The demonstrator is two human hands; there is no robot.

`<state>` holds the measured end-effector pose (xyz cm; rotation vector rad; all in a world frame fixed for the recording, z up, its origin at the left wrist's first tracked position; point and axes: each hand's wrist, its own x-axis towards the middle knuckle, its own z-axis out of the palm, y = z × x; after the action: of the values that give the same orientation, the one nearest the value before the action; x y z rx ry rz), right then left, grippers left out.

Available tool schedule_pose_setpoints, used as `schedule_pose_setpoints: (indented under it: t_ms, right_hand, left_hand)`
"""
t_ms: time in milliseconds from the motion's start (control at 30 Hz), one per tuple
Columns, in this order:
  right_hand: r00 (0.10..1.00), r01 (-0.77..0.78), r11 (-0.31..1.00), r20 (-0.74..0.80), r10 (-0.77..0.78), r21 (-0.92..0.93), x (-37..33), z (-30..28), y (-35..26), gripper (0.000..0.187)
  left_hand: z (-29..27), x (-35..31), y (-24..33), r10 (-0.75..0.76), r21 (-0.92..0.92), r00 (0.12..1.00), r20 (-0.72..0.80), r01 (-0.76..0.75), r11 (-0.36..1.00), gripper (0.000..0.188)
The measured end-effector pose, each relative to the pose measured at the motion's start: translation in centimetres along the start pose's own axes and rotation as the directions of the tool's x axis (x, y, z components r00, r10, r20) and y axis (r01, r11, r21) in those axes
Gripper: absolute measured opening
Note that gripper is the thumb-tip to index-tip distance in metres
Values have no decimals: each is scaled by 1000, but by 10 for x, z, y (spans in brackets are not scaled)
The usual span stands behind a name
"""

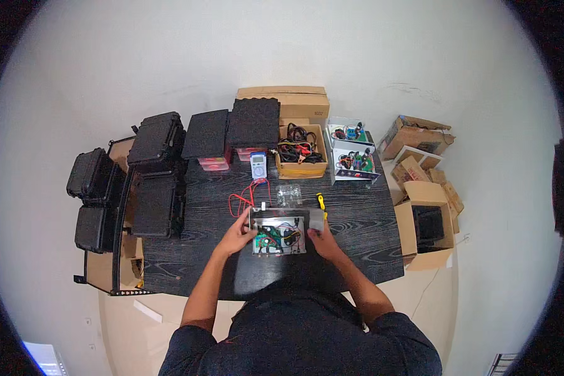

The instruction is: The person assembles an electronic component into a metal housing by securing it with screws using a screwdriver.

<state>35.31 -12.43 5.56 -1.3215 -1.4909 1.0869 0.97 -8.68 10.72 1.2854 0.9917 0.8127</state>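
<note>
In front of me on the black table is an open metal electronics case (279, 252) with a green circuit board (266, 241) and coloured wires inside. A grey panel that looks like the case's cover (317, 219) stands along its far side. My left hand (237, 237) is closed at the left end of this cover, close to the case's left wall. At the right end, my right hand (323, 243) grips the cover with the thumb on the near side. Fingers behind the panel are partly hidden. A yellow-handled tool (321, 200) lies just beyond my right hand.
Beyond the case are a multimeter (258, 166) with red leads (238, 202) and a clear bag of small parts (289, 195). A carton of cables (302, 170) and two open electronics units (355, 164) stand farther back. Black cases (158, 203) line the left; cartons (429, 219) stand right.
</note>
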Motion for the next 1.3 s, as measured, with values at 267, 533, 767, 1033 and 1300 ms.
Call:
schedule_pose_setpoints:
  t_ms: [267,533,767,1033,1300]
  right_hand:
    - [977,157,988,-144,-156,-3,17,39,11,50]
    - [923,289,858,-112,-367,-425,24,32,14,47]
    - [1000,21,966,22,-16,-257,23,34,1,66]
    - [996,-82,941,6,89,-328,18,32,-2,66]
    - [996,32,950,-69,-56,-309,19,37,27,62]
  left_hand:
    - [-5,21,-55,107,727,982,-156,41,685,35]
    - [18,22,-51,242,566,896,-372,12,824,35]
    - [9,9,-58,297,652,889,-349,3,758,42]
    - [8,16,-63,86,680,960,-265,123,723,53]
    - [9,19,-66,169,657,955,-242,33,753,55]
